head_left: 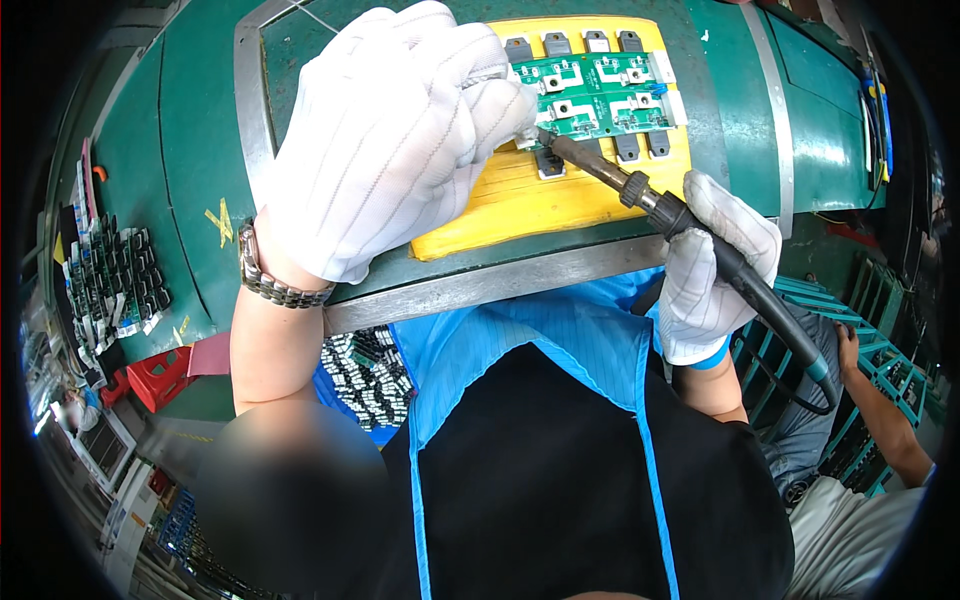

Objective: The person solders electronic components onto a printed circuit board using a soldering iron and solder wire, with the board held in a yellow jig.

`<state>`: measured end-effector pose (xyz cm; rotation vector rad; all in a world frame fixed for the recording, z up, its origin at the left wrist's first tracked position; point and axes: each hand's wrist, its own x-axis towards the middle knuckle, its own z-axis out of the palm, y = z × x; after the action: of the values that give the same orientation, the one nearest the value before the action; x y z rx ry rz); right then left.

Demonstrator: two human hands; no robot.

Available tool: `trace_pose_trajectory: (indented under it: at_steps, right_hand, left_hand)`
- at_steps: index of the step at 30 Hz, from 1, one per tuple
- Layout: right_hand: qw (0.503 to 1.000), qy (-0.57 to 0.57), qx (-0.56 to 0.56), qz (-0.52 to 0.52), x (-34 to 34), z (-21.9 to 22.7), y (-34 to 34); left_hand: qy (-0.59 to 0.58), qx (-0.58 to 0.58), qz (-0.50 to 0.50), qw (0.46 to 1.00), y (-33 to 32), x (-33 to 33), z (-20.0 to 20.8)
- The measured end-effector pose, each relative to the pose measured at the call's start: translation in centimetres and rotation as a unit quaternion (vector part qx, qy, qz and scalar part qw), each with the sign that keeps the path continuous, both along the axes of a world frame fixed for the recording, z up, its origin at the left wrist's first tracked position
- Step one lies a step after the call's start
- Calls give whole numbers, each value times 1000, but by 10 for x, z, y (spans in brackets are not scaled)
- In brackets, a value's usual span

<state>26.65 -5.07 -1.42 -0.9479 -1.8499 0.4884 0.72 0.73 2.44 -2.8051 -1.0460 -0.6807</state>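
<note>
My right hand (715, 265), in a white glove, grips a black-handled soldering iron (690, 220) like a pen. Its metal tip points up and left, meeting the near left corner of a green circuit board (592, 95). Black flat components (627, 147) with metal tabs stick out along the board's far and near edges. My left hand (400, 140), also gloved, is closed in a pinch at the board's left end. A thin strand of solder wire (315, 15) runs in behind that hand; its end is hidden by the fingers. The board lies on a yellow block (540, 210).
Metal strips edge the green bench (190, 180). Dark parts (115, 280) lie in rows at the left, near a red stool (158, 378). Below the bench edge a blue bin (365, 375) holds many small parts. At lower right, another person's arm (885, 420) rests near teal racks (800, 300).
</note>
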Motion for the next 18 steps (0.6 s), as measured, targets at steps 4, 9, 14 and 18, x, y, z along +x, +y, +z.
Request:
trace_pose_trajectory:
  at_steps: [4, 9, 14, 18]
  right_hand:
    - [1000, -4, 5, -6, -1, 2, 1]
    - [1000, -17, -4, 1, -1, 3, 1]
    - [991, 133, 3, -21, 0, -7, -1]
    - [952, 240, -7, -191, 10, -13, -8]
  left_hand:
    - [-7, -16, -5, 1000, 2, 0, 1]
    - [-123, 81, 96, 984, 4, -1, 0]
    - [-106, -14, 140, 984, 7, -4, -4]
    - [-205, -168, 190, 945, 13, -8, -9]
